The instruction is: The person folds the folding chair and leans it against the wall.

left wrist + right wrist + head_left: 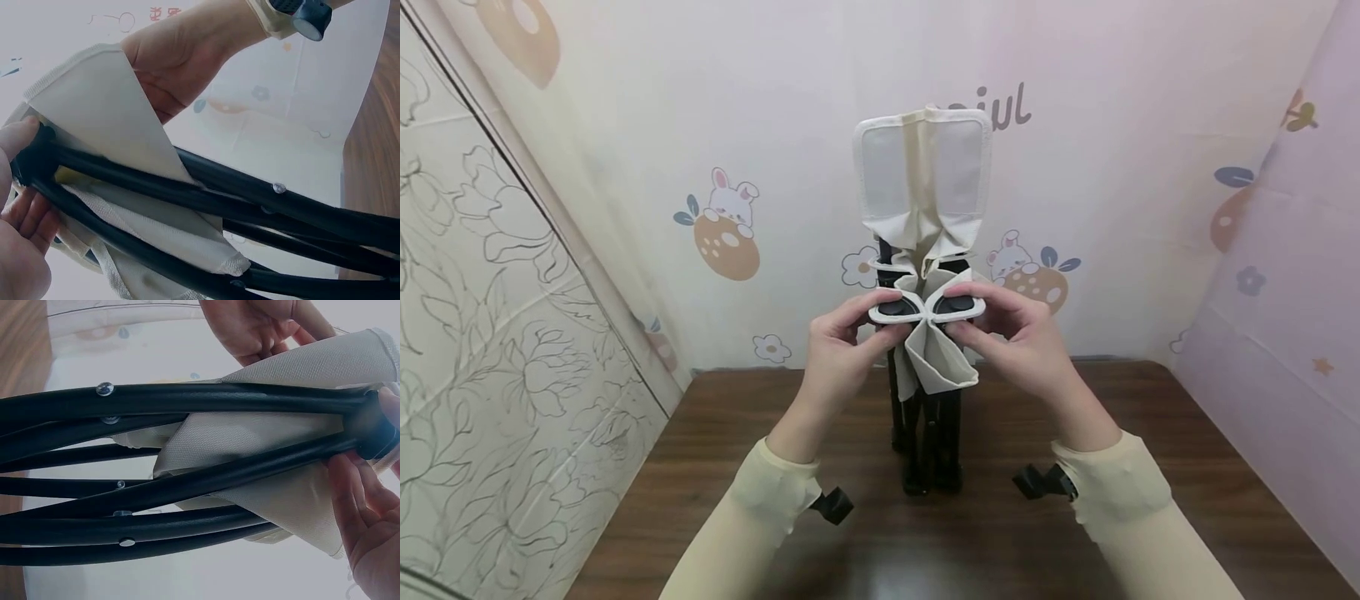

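A folded camping chair (943,362) with cream fabric and black tube legs (951,433) stands upright on the table in the head view. Its backrest panel (958,171) rises at the far side, creased down the middle. My left hand (841,346) pinches the left front corner of the seat between thumb and fingers. The right front corner is pinched likewise by my right hand (1026,337). Between the hands the fabric sags in folds. Each wrist view shows a black corner joint (37,156) under the fingers, and riveted crossing tubes (187,397) close together.
Beneath the chair lies a dark wooden table (737,467). A printed curtain (805,167) with rabbits and flowers hangs behind it. Floral-lined panels (512,333) stand on the left, and another printed sheet (1262,292) on the right. Black devices (832,506) are strapped at both wrists.
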The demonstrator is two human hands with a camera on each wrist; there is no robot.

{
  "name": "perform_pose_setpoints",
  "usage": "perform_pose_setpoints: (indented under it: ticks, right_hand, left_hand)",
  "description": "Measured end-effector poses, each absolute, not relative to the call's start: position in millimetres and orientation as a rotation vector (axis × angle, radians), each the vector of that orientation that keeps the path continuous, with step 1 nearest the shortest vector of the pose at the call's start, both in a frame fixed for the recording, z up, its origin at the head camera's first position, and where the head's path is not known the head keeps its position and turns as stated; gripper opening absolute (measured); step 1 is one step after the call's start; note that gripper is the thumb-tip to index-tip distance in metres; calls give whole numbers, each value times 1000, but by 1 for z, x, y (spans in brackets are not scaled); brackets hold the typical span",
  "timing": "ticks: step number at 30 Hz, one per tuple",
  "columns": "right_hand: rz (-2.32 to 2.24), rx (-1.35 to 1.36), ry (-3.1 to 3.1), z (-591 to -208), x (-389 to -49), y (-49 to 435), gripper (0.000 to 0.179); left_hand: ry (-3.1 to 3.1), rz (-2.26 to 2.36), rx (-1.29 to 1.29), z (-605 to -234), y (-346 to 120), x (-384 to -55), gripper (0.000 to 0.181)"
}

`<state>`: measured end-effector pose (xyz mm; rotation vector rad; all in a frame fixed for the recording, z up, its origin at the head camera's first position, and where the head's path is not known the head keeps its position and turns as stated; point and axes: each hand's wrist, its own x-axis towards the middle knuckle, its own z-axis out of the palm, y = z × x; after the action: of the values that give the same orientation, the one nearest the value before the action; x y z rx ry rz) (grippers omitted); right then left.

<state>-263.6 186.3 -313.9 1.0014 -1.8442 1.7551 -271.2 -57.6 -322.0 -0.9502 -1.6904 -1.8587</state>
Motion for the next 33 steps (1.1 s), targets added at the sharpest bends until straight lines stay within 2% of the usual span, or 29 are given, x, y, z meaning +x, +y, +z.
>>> perform_pose_setpoints:
  ticks: [11, 33]
  right_hand:
    - [1707, 937, -1890, -315, -259, 184, 46]
    - [1642, 909, -1959, -303, -261, 177, 43]
  left_hand:
    - [-1746, -1800, -890, -318, -62, -265, 36]
    - [-1747, -1818, -944, -315, -66, -274, 36]
